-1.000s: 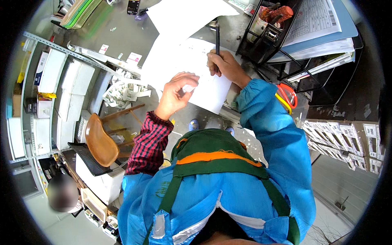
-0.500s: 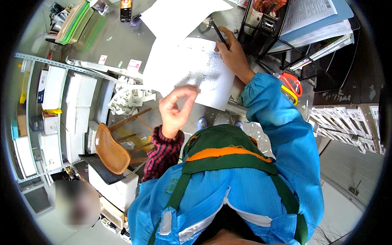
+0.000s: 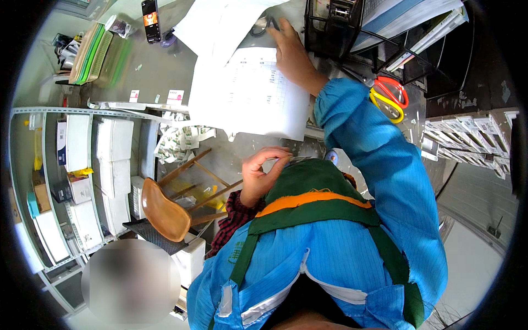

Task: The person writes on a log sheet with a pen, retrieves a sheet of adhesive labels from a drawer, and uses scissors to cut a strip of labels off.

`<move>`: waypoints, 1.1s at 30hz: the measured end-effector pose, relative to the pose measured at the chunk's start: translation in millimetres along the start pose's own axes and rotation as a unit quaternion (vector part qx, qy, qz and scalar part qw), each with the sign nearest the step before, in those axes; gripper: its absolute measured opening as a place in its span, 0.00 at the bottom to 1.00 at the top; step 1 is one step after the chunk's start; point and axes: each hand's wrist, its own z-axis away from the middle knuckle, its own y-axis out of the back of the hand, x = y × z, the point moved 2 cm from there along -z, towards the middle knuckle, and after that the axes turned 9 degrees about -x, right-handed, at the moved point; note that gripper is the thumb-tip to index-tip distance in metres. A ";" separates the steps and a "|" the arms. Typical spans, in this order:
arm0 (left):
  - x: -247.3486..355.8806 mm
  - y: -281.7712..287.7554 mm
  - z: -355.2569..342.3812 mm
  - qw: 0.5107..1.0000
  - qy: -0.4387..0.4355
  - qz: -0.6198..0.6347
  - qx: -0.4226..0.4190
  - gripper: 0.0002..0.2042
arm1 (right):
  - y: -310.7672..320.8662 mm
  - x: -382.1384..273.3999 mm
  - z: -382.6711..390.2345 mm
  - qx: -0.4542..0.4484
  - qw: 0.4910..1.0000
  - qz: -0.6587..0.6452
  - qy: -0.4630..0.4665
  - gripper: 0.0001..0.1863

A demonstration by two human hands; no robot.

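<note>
My left hand, in a red-and-black checked cuff, is closed in a pinch just in front of my green apron. Something thin and small shows at its fingertips, too slight to name. At the far side of the desk, my right hand reaches past the upper right corner of a printed sheet. Its fingertips close around a dark pen, of which only a short part shows. Beside those fingertips lies a round, shiny ring-like object. Blank white paper overlaps the sheet's far edge.
A black wire rack with folders stands at the right, and red- and yellow-handled scissors lie near it. A phone is at far left. Below the desk are a wooden stool and loaded shelves. Another person is at lower left.
My left hand has drawn back from over the printed sheet to my apron. The right hand has moved away from me and slightly left, with the pen now mostly hidden. The whole view has shifted.
</note>
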 end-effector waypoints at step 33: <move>4.0 -10.3 20.9 0.993 0.065 0.085 -0.056 0.07 | 179.1 -119.8 -50.6 -0.058 0.776 -0.567 0.271 0.14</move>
